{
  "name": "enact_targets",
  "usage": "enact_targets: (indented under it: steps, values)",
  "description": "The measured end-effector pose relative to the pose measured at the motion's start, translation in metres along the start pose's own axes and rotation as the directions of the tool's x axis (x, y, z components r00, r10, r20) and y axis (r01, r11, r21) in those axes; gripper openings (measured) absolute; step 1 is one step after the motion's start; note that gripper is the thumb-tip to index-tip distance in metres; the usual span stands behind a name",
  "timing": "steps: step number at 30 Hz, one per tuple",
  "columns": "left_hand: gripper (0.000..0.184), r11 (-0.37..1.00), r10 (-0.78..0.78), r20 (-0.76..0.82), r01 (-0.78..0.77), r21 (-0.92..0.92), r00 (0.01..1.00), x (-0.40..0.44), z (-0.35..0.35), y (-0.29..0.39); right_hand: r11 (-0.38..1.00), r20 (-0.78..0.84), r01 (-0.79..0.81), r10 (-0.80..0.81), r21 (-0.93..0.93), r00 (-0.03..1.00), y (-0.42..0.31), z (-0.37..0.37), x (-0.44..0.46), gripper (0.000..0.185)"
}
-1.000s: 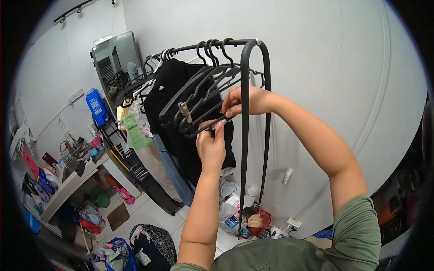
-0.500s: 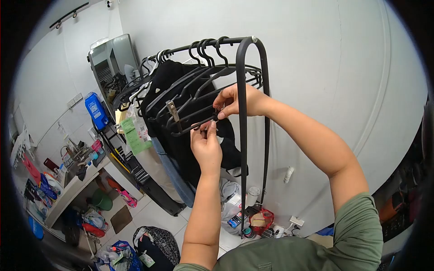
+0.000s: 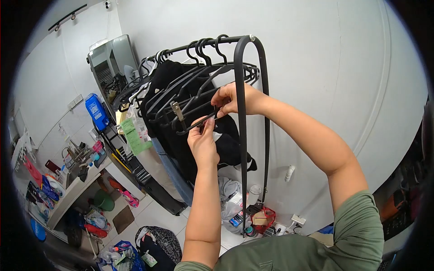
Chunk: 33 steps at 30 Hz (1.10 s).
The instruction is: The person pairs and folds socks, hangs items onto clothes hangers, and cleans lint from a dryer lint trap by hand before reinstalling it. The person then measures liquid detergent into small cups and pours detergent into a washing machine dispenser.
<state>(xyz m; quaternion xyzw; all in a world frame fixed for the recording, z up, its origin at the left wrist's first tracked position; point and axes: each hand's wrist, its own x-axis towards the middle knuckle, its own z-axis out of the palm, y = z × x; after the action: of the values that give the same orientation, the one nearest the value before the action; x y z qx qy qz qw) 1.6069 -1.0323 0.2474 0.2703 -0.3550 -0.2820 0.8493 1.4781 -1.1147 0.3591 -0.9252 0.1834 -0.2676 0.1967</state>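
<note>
A black hanger [image 3: 182,132] with a silver metal clip [image 3: 177,111] hangs among others near the front of the rack. My left hand [image 3: 203,143] is closed from below, thumb and fingers pinching its lower bar. Higher and further right, my right hand [image 3: 229,100] reaches past the rack's upright and pinches at the same bar. A small dark part shows between those fingertips, too hidden to name. Just behind both hands hangs a black garment [image 3: 169,83], with a dark piece of cloth showing below them.
The black clothes rack [image 3: 239,67] stands against a white wall. Jeans [image 3: 168,161] and tagged clothes hang further left. Below are bags and a red basket [image 3: 263,217]. A patterned black bag [image 3: 158,248] is on the floor, and a cluttered counter [image 3: 77,187] stands left.
The clip hanger has shifted slightly right. The dark cloth below my hands has swung right. Both hands keep their pinch, my left having moved a little left and up.
</note>
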Motion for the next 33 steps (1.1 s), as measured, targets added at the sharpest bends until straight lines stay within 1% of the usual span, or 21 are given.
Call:
enact_targets:
  steps: [3,4,6,7,9,10,12,13,14,16,17,20,21,22,24,25,28,30,31,32,33]
  values:
    - [0.017,0.988,0.125,-0.016,-0.123,0.090,0.992,-0.008,-0.006,0.003,0.984,-0.094,0.135,-0.146,-0.119,0.985,-0.007,-0.005,-0.016,0.057]
    - [0.019,0.991,0.094,-0.014,-0.092,0.100,0.995,-0.008,-0.015,0.004,0.968,-0.182,0.106,-0.149,-0.228,0.972,-0.004,-0.005,-0.022,0.063]
    - [0.023,0.992,0.028,-0.011,-0.026,0.121,1.000,-0.009,-0.031,0.006,0.978,-0.266,-0.208,0.198,-0.011,0.944,-0.028,-0.014,-0.039,0.053]
    - [0.026,0.988,0.033,-0.060,-0.023,0.156,0.998,-0.011,-0.029,0.011,0.975,-0.221,-0.215,0.222,0.056,0.950,-0.028,-0.010,-0.044,0.045]
    - [0.024,0.988,0.089,-0.068,-0.080,0.131,0.994,-0.007,-0.029,0.006,0.951,-0.125,-0.239,0.266,0.194,0.956,-0.027,0.002,-0.053,0.032]
    - [0.023,0.987,0.119,-0.070,-0.110,0.117,0.990,-0.006,-0.027,0.004,0.941,-0.056,-0.257,0.275,0.222,0.960,-0.026,0.004,-0.053,0.031]
    - [0.031,0.989,0.105,-0.021,-0.102,0.109,0.994,-0.008,-0.020,0.003,0.916,0.069,-0.297,0.289,0.269,0.955,-0.017,0.007,-0.051,0.028]
    - [0.034,0.987,0.112,-0.029,-0.108,0.119,0.993,-0.010,-0.019,0.000,0.920,0.107,-0.176,0.147,0.351,0.983,0.004,0.016,-0.046,0.029]
    - [0.037,0.986,0.118,-0.034,-0.113,0.127,0.992,-0.010,-0.017,-0.003,0.920,0.163,-0.162,0.110,0.356,0.981,0.006,0.022,-0.045,0.030]
    - [0.042,0.993,0.081,-0.015,-0.079,0.085,0.997,-0.011,-0.014,-0.004,0.896,0.254,-0.265,0.180,0.356,0.950,0.006,0.032,-0.041,0.033]
    - [0.044,0.996,0.060,-0.009,-0.060,0.066,0.998,-0.011,-0.015,-0.005,0.879,0.211,-0.217,0.138,0.423,0.968,0.007,0.039,-0.040,0.027]
    - [0.052,0.999,0.029,0.121,-0.023,-0.049,0.992,-0.010,-0.027,-0.003,0.847,0.046,-0.106,0.096,0.521,0.994,0.006,0.042,-0.044,0.023]
    - [0.057,0.998,0.040,0.158,-0.048,0.048,0.987,-0.017,-0.023,0.010,0.801,-0.021,-0.115,0.157,0.588,0.987,0.004,0.041,-0.044,0.022]
    - [0.052,0.987,-0.016,0.203,-0.017,0.159,0.979,-0.022,-0.025,0.020,0.779,-0.040,-0.105,0.164,0.618,0.986,0.003,0.041,-0.043,0.023]
    - [0.039,0.994,0.016,0.180,-0.035,0.102,0.984,-0.022,-0.022,0.024,0.730,-0.069,-0.089,0.184,0.677,0.981,0.002,0.043,-0.043,0.023]
    - [0.034,0.993,0.025,0.173,-0.045,0.110,0.985,-0.021,-0.023,0.023,0.773,-0.040,-0.112,0.175,0.624,0.984,0.002,0.042,-0.043,0.021]
    - [0.022,0.990,0.050,0.145,-0.069,0.124,0.988,-0.015,-0.025,0.021,0.885,0.014,-0.298,0.314,0.357,0.949,-0.019,0.015,-0.048,0.018]
    - [0.017,0.990,0.050,0.110,-0.063,0.124,0.993,-0.015,-0.024,0.024,0.913,-0.303,-0.310,0.384,0.265,0.872,-0.029,-0.004,-0.062,0.017]
    - [0.017,0.984,0.068,0.106,-0.085,0.158,0.992,-0.013,-0.026,0.022,0.944,-0.527,-0.328,0.262,-0.034,0.808,-0.053,-0.011,-0.077,0.012]
    - [0.017,0.981,0.088,0.114,-0.106,0.162,0.990,-0.011,-0.027,0.022,0.868,-0.685,-0.378,0.062,-0.322,0.726,-0.082,-0.016,-0.095,0.008]
    - [0.017,0.978,0.106,0.120,-0.125,0.168,0.987,-0.009,-0.028,0.022,0.944,-0.677,-0.175,-0.065,-0.280,0.733,-0.109,-0.012,-0.103,0.009]
